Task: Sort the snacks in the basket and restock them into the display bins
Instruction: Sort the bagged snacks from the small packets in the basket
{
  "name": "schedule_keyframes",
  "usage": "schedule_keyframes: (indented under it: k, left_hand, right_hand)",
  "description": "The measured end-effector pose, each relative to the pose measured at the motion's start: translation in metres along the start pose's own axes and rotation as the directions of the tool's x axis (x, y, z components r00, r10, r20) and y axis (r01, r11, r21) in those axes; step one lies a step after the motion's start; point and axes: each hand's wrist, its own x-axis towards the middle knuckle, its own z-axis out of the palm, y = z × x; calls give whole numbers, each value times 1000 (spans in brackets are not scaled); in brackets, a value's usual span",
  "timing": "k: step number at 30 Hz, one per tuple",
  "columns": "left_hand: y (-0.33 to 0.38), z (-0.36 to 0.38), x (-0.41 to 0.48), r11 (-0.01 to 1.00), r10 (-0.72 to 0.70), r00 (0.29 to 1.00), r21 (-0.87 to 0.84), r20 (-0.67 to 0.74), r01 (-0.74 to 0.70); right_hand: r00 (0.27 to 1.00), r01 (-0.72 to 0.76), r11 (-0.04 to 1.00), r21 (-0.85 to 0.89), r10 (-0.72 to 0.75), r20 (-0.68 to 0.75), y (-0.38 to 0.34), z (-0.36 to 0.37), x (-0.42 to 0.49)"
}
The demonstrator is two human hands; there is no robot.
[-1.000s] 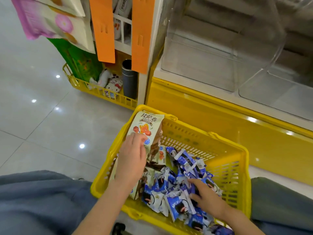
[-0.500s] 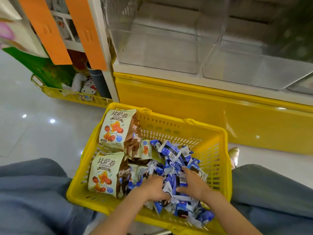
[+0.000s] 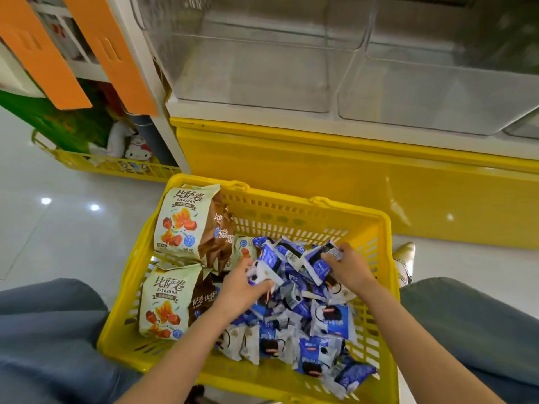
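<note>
Yellow basket (image 3: 291, 199) holds blue snack packets (image 3: 329, 319) that the left hand (image 3: 239, 290), off the cream bags (image 3: 180, 220) since a second ago, and the right hand (image 3: 350, 269) each clutch in a bunch, seemingly ready for the empty clear display bins (image 3: 253, 68) above.

Along the left wall of the yellow basket (image 3: 291, 199), the two cream snack bags, the far one (image 3: 186, 220) and the near one (image 3: 167, 301), each carry large "比萨卷" with "BISAJUAN" beneath. The brown bags (image 3: 218, 237) leaning beside them repeat "比萨卷" on their sides. The print and barcodes on the blue-and-white packets (image 3: 329, 319) are too small to read.
</note>
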Motion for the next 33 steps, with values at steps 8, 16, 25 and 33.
schedule_keyframes:
  k: [8,16,25,33]
  left_hand:
    - [23,28,61,994,-63,987,92,150,50]
    - [10,42,47,982,79,995,174,-57,-68]
    - [-27,36,-14,734,-15,836,574,548,-364]
    - [-26,22,-22,686,33,835,596,549,-418]
  right_hand:
    - [994,-18,996,-87,27,101,-1,17,25]
    - [985,-6,938,-347,65,158,20,12,6]
    - [992,19,962,-274,16,127,24,21,-16]
    - [979,191,955,-227,-202,-26,4,22,-22]
